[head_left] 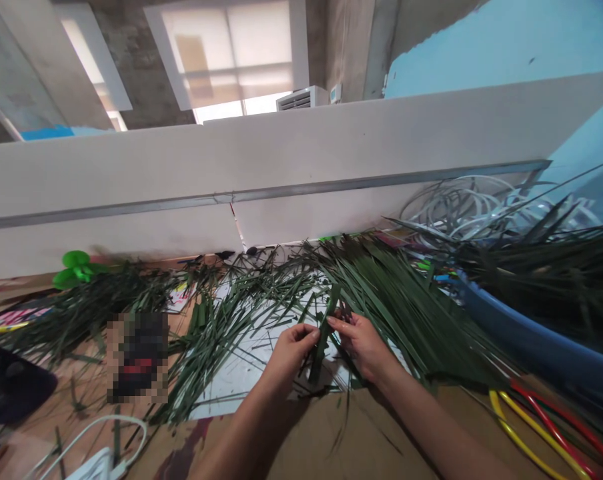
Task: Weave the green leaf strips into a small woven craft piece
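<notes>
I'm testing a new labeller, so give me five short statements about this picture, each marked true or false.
1. The left hand and right hand are both at a green leaf strip. True.
2. The right hand is inside a blue tub. False: it is at the green leaf strip, left of the blue tub.
3. A white cable lies at lower left. True.
4. The left hand holds the white cable. False: it is well apart from it.
5. The blue tub is on the right. True.
</notes>
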Demonstrator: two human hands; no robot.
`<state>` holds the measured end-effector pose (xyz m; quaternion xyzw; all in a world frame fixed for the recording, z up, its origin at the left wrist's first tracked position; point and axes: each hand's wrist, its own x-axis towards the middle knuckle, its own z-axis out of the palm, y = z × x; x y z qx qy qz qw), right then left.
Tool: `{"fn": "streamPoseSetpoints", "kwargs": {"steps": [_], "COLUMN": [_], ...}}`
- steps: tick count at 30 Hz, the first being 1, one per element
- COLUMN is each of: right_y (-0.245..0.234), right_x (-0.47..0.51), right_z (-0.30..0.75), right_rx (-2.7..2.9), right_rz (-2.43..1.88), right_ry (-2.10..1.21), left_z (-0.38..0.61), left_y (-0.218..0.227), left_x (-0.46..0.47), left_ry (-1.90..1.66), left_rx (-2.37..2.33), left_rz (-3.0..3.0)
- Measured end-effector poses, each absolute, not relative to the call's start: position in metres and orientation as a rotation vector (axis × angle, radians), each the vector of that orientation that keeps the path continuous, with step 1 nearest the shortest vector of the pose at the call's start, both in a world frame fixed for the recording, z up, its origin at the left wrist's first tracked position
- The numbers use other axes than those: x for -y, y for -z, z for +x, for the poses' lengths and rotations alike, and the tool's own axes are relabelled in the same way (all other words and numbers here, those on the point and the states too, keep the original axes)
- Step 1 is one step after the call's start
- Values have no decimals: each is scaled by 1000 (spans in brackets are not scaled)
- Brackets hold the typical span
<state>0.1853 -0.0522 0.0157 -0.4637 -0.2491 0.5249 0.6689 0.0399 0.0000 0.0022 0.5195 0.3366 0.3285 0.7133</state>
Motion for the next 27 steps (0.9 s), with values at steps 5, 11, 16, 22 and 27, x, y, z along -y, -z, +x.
{"fn": "streamPoseSetpoints", "kwargs": {"steps": [5,11,16,22,27], "right_y": [-11,-3,-2,8,3], "right_x": [51,48,47,46,49], "right_z": [190,195,193,189,183], "right_rx": [562,547,530,585,681], "right_rz": [-1064,-1096,-1065,-1042,-1056], "right_ry": [-1169,-1159,-1141,-1058,-1098], "left_z": [37,24,23,42,44], "left_y": [4,7,-1,-2,2], "left_x": [-8,-26,-19,0,-1], "left_ry": [-774,-1066,-1017,-883,-895], "left_rx": [-824,-1145,-1179,-913,-883], "left_rz": [1214,1853,2078,1691,1553]}}
